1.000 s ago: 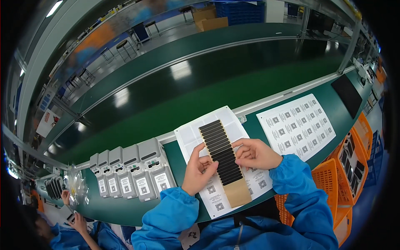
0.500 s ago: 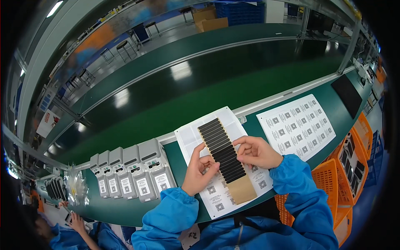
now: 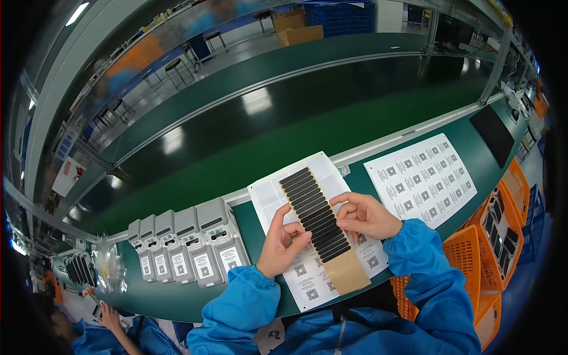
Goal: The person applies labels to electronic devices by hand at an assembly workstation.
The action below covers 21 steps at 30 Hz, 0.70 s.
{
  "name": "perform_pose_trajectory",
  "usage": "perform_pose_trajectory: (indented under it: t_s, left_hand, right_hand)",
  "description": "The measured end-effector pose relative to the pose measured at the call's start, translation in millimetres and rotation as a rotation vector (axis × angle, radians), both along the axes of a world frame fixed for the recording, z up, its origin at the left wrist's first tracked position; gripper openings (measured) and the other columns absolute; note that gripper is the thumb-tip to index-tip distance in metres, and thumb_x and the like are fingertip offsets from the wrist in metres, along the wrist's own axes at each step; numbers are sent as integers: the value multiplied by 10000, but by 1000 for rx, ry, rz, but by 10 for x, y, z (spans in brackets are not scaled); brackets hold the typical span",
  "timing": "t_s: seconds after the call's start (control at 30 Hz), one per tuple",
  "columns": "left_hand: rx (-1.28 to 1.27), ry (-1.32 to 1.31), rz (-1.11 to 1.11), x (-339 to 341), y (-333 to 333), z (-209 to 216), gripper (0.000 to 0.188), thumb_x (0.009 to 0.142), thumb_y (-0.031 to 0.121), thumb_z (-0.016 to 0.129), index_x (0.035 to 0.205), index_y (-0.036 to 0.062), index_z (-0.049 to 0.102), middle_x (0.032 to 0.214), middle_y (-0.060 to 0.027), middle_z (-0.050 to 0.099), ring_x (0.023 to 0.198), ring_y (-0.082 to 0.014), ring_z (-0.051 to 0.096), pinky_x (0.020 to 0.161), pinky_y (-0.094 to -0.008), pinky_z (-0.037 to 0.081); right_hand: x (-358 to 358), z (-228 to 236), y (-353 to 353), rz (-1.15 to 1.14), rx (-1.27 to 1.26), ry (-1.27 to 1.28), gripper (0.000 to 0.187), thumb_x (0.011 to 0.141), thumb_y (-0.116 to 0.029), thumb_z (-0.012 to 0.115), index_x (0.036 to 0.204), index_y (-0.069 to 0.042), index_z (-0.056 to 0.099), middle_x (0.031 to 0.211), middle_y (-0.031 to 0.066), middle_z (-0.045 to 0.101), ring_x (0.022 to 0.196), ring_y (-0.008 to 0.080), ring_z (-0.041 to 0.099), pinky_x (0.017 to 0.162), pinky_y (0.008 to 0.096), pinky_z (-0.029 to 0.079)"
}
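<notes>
A long brown backing sheet carries a column of black rounded strips, with a bare stretch at its near end. My left hand is closed on its left edge, thumb and fingers near the strips. From the other side, my right hand grips the right edge between thumb and fingers. Beneath it lies a white sheet of square-code labels, partly covered by the strips and my hands. To the left, several grey devices with white labels stand in a row.
Another label sheet lies to the right, with a black mat beyond it. Orange crates stand by the table's right edge. Clear plastic bags sit at left, near a co-worker's hand. A metal rail runs behind.
The near end of the backing sheet has shifted slightly right and toward me, and its far end slightly left. Both hands keep their hold in nearly the same place.
</notes>
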State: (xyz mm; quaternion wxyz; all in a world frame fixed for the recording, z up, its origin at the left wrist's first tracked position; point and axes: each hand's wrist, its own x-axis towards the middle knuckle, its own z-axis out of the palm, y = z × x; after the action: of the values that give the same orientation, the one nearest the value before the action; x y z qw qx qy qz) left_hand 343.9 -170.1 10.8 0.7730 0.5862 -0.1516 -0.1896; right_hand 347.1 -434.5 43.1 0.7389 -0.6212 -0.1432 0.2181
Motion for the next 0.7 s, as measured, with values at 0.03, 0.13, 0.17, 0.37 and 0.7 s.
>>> perform_pose_trajectory:
  t_s: [0.03, 0.13, 0.17, 0.37, 0.7]
  left_hand:
    - [-14, 4, 3, -4, 6, -16, 776, 981, -16, 620, 1581, 53, 133, 981, -116, 674, 938, -158, 662, 881, -316, 522]
    - [-24, 5, 14, -8, -1, -7, 771, 982, -17, 619, 1581, 54, 138, 974, -112, 671, 936, -154, 661, 874, -308, 527]
    - [-21, 2, 24, -10, -6, 2, 764, 988, -16, 615, 1580, 58, 139, 951, -101, 659, 926, -149, 655, 862, -301, 525]
    - [39, 5, 63, 19, -20, 84, 741, 987, -15, 614, 1573, 59, 166, 932, -92, 652, 860, -153, 666, 751, -287, 549]
    - [40, 31, 191, 32, -43, 69, 712, 986, -18, 612, 1560, 41, 194, 926, -100, 664, 784, -154, 677, 695, -272, 549]
  right_hand:
    - [-3, 20, 3, 0, 0, -1, 438, 984, -30, 640, 1395, 9, 493, 875, 42, 675, 655, 71, 614, 565, 202, 487]
    - [-5, 53, 14, -8, -10, 23, 451, 987, -40, 641, 1406, 9, 484, 872, 42, 675, 653, 75, 618, 568, 205, 497]
    - [-4, 53, 15, -8, -21, 27, 459, 986, -45, 647, 1410, 11, 481, 878, 44, 676, 658, 79, 625, 571, 206, 502]
    - [-1, 36, 3, 71, -76, 65, 513, 983, -63, 664, 1435, 22, 436, 913, 62, 686, 698, 87, 651, 591, 209, 521]
    - [-27, 8, 3, 184, -110, 75, 572, 955, 7, 656, 1458, 28, 383, 1047, 184, 721, 932, 155, 719, 749, 235, 582]
